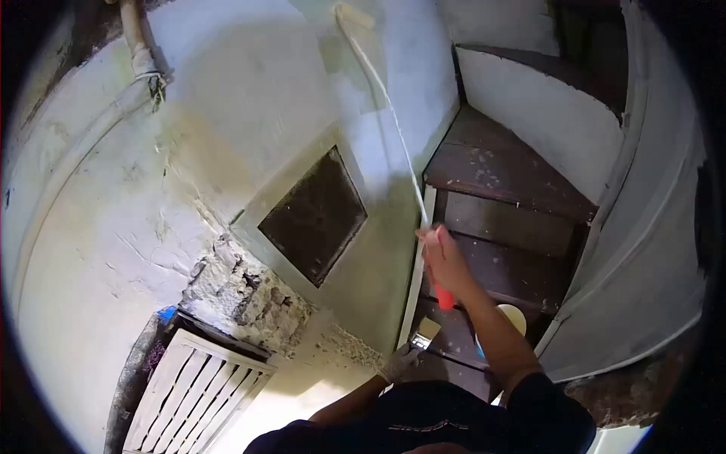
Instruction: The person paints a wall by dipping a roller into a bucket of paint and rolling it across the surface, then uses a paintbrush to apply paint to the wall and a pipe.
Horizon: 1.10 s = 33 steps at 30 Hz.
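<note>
My right hand [445,257] is closed around the paint roller [445,297], near the top of its red grip. The roller's long white rod reaches up to the wall, where its pale roller head [355,15] is at the painted surface. Lower down, my gloved left hand [398,365] is closed on a paintbrush [426,331], its pale bristles and metal band pointing up and right. Damp-looking patches show on the wall [249,83] around the roller head. A round pale container [513,318] is partly hidden behind my right forearm.
Dark wooden stairs [514,174] climb on the right, beside a pale side panel [643,250]. A dark mesh opening [318,216] is set in the wall. Below it are crumbling masonry [242,287] and a slatted white shutter [189,393]. A pipe [83,144] runs along the left.
</note>
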Each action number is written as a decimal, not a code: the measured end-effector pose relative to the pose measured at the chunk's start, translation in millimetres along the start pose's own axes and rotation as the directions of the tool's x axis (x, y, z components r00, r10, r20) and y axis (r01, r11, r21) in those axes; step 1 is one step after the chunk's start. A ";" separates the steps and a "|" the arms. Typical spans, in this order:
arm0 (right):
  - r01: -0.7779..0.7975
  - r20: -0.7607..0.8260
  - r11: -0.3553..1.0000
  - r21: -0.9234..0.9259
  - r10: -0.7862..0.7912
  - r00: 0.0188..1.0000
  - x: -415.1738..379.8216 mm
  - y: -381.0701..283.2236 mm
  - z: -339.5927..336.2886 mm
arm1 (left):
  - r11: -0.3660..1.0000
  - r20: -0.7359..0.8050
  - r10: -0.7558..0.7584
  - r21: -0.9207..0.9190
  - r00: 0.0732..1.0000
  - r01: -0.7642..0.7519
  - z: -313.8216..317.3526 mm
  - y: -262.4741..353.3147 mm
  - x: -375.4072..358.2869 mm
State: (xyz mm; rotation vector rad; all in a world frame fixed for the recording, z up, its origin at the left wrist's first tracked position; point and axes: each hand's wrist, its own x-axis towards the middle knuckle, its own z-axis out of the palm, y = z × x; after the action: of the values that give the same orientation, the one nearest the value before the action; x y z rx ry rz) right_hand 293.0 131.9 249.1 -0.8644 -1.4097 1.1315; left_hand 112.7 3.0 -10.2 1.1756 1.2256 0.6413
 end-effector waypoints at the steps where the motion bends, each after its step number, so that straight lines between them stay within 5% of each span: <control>1: 0.009 -0.043 0.999 -0.031 -0.010 0.999 22.8 -32.7 -12.9 | 0.999 0.021 -0.023 0.040 1.000 0.022 -1.6 -7.9 0.8; 6: 0.039 -0.050 0.998 -0.048 -0.041 0.998 93.4 -98.4 -39.5 | 0.999 0.031 -0.034 -0.021 0.999 0.035 10.2 14.7 -9.1; 8: 0.066 -0.040 0.993 -0.098 -0.070 0.997 76.1 -83.8 -30.6 | 0.998 0.038 -0.060 0.013 0.997 0.060 13.5 23.9 -16.9; 11: -0.002 0.090 0.987 0.162 -0.012 0.996 13.2 11.7 1.4 | 0.997 0.058 -0.080 0.011 0.995 0.080 13.6 23.1 -16.8; 13: -0.104 0.178 0.978 0.182 0.071 0.982 -43.8 15.9 24.6 | 0.996 0.053 -0.040 -0.078 0.998 0.044 11.0 20.0 -11.5; 15: -0.052 0.132 0.988 0.147 0.032 0.991 -42.4 1.3 22.7 | 0.996 0.044 -0.043 -0.081 0.998 0.047 3.6 5.7 -1.1; 17: 0.241 -0.021 0.970 0.036 -0.240 0.971 11.0 17.9 7.8 | 0.998 -0.055 -0.050 0.029 0.997 0.052 2.7 -7.1 0.9; 19: 0.081 0.008 0.989 -0.128 -0.081 0.997 41.9 -61.9 -17.9 | 0.999 -0.050 -0.051 -0.011 0.997 0.050 5.8 2.3 -3.9; 21: 0.028 0.006 0.999 -0.034 -0.028 1.000 67.0 -87.1 -26.9 | 0.995 0.015 -0.074 -0.064 0.997 0.075 5.6 -3.0 -2.0; 25: -0.029 0.029 1.000 -0.008 0.029 0.999 26.9 -70.3 -11.1 | 0.999 0.006 0.038 -0.037 0.999 -0.038 10.3 -5.6 -6.3; 26: 0.067 0.014 0.993 0.101 -0.069 0.998 15.8 -5.5 -2.3 | 0.997 0.035 -0.051 -0.055 0.998 0.053 9.7 10.7 -12.6; 27: -0.145 0.097 0.989 0.042 0.140 0.985 -22.0 -14.4 4.0 | 0.997 0.029 -0.049 -0.059 0.998 0.051 7.6 9.3 -13.3; 28: -0.005 0.106 0.999 0.041 0.000 0.994 -44.6 32.9 11.5 | 0.995 0.034 -0.063 -0.076 0.997 0.066 6.3 6.0 -13.8; 31: -0.174 0.160 0.977 0.125 0.154 0.975 -77.5 23.8 14.4 | 0.998 -0.020 -0.026 -0.061 0.999 0.025 1.4 12.5 -15.4; 33: -0.116 0.106 0.989 0.094 0.106 0.989 -39.1 2.1 -5.5 | 0.997 -0.048 -0.083 -0.016 0.995 0.082 0.8 10.3 -15.0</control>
State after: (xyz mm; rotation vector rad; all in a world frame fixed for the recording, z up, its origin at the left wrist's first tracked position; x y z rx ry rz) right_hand 304.3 96.6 235.4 -0.8327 -1.3881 1.3357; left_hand 111.4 -7.2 4.8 1.0979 1.3018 0.6187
